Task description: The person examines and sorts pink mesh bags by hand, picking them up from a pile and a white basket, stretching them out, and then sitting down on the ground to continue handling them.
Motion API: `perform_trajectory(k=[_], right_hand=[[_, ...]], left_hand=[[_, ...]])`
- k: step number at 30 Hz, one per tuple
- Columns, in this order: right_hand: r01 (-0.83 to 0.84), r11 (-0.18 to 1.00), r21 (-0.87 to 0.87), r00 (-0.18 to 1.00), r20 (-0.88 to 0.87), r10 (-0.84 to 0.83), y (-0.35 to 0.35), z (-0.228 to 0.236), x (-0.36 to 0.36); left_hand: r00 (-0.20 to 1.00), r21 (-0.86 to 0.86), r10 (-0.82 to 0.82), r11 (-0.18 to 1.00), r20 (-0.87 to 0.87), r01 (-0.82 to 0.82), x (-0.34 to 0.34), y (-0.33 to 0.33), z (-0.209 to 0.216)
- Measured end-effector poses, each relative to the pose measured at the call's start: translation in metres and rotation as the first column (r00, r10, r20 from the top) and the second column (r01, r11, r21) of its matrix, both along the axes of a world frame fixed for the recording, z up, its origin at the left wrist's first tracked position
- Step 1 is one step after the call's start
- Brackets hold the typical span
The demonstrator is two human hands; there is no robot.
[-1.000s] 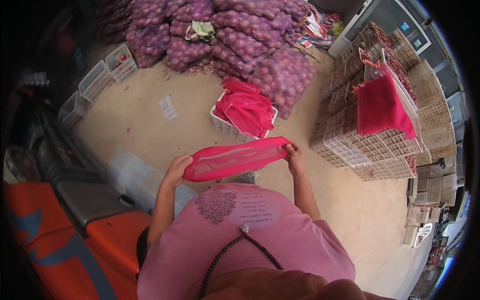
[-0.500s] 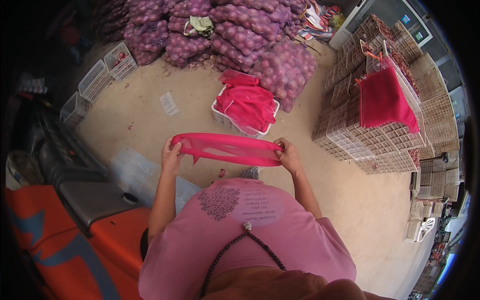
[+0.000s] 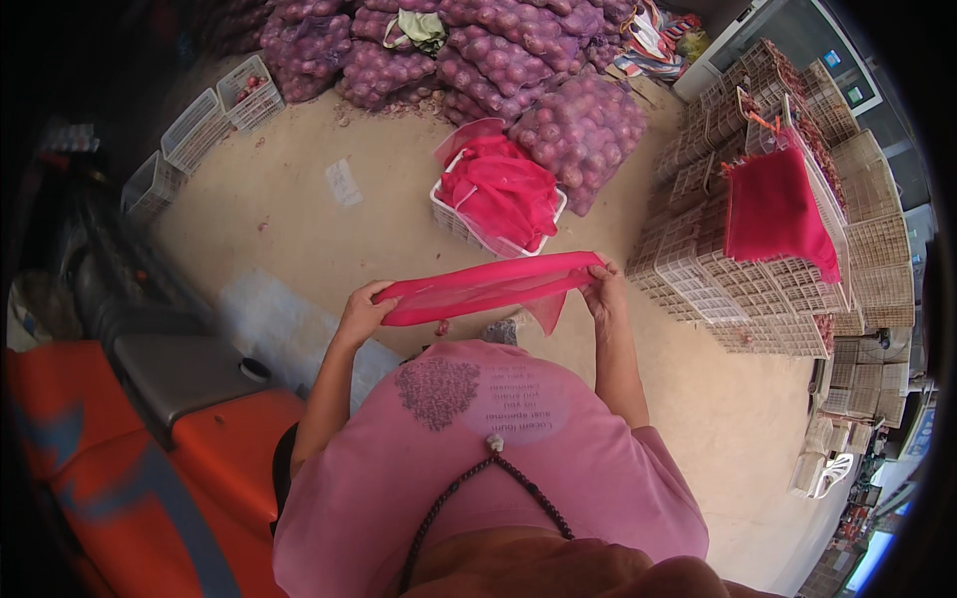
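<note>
Holds a pink mesh bag by its two ends, with the fingers of the left hand and of the right hand pinched on its edge, in mid-air over the floor, near the white plastic basket. Seems already stretched lengthwise, with a loose corner hanging near the right hand; shows no visible contents. Not yet released. Judging by the heaped pink mesh in the basket, probably has many pieces left to handle; cannot tell the count
</note>
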State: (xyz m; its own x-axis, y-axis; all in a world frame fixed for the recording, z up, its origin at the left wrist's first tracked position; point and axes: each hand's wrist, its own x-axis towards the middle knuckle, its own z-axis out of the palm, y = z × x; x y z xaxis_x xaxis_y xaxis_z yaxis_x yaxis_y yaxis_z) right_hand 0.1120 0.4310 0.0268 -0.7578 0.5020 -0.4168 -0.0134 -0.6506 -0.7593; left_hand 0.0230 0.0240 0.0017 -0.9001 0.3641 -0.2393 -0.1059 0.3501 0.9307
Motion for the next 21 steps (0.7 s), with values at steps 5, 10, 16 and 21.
perform_trajectory(k=[5, 10, 16, 21], right_hand=[[-0.122, 0.992, -0.021, 0.992, -0.017, 0.121, -0.006, 0.008, -0.005], [-0.682, 0.674, 0.285, 0.731, 0.236, 0.64, -0.063, 0.024, 0.014], [-0.881, 0.391, 0.268, 0.471, 0.4, 0.786, -0.077, 0.014, 0.023], [-0.388, 0.86, 0.33, 0.921, 0.12, 0.37, -0.033, 0.008, 0.019]], left_hand=[[0.968, -0.106, 0.137, 0.981, -0.208, -0.162, -0.003, 0.004, -0.038], [0.659, 0.404, 0.571, 0.521, 0.49, -0.752, -0.022, -0.033, -0.074], [0.701, 0.616, 0.445, 0.345, 0.557, -0.708, -0.028, -0.058, -0.068], [0.973, 0.158, 0.214, 0.961, 0.091, -0.226, -0.013, -0.03, 0.004]])
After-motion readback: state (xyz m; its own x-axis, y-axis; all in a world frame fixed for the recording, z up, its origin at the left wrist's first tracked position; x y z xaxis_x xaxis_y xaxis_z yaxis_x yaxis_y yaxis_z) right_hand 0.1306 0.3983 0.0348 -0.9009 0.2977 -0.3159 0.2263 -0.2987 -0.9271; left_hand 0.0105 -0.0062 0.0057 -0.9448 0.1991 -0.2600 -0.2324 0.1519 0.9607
